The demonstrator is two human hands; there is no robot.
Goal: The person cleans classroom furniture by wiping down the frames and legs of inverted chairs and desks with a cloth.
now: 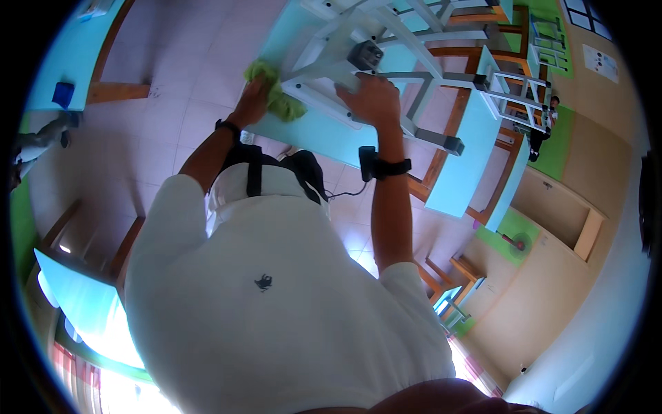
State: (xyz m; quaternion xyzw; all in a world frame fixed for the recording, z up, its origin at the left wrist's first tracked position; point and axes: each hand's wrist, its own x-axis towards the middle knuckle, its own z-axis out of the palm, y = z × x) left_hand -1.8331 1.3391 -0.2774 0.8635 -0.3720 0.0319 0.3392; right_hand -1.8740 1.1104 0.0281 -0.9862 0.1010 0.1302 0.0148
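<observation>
My left hand [254, 102] is closed on a yellow-green cloth [287, 106], which hangs over the near-left edge of a light blue table [318, 133]. Upturned on that table is a stool [412, 43] with pale grey metal legs and dark foot caps. My right hand [373, 101] is wrapped round one of its legs, just below a dark foot cap [365, 55]. The cloth lies beside the underside of the stool's seat. My right palm and part of the gripped leg are hidden. Both wrists wear black straps.
More light blue tables [463, 162] with wooden frames stand to the right, some bearing upturned stools [516, 93]. Another table [58, 41] is at the far left, near a person's legs [48, 138]. A cable [348, 194] hangs from my right wrist.
</observation>
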